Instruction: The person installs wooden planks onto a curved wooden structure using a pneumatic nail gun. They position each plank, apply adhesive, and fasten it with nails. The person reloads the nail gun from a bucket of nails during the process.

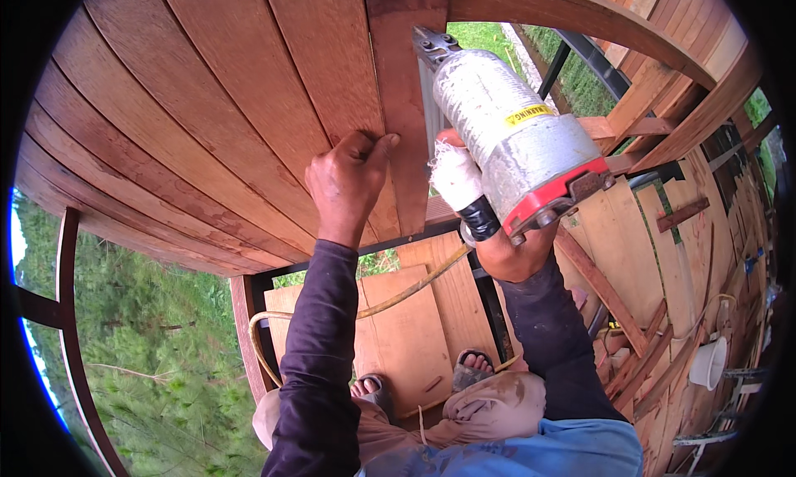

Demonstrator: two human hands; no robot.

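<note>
My right hand (pixel 510 249) is closed around the handle of an air nail gun (pixel 510 121), its grip wrapped in white cloth and black tape. The tool has a silver body and a red end cap; its metal nose points up and left at a dark upright wooden plank (pixel 410 104). I cannot tell whether the nose touches the wood. My left hand (pixel 352 174) rests on the reddish-brown wooden boards (pixel 207 104), its fingers curled in and its thumb against the plank's left edge. Whether anything is inside those fingers is hidden.
A yellowish air hose (pixel 414 288) loops beneath my arms. My sandalled feet stand on plywood sheets (pixel 398 328). Curved wooden beams (pixel 597 25) frame an opening at upper right. Loose timber strips (pixel 601 290) and a white bucket (pixel 707 363) are lower right. Greenery drops away at left.
</note>
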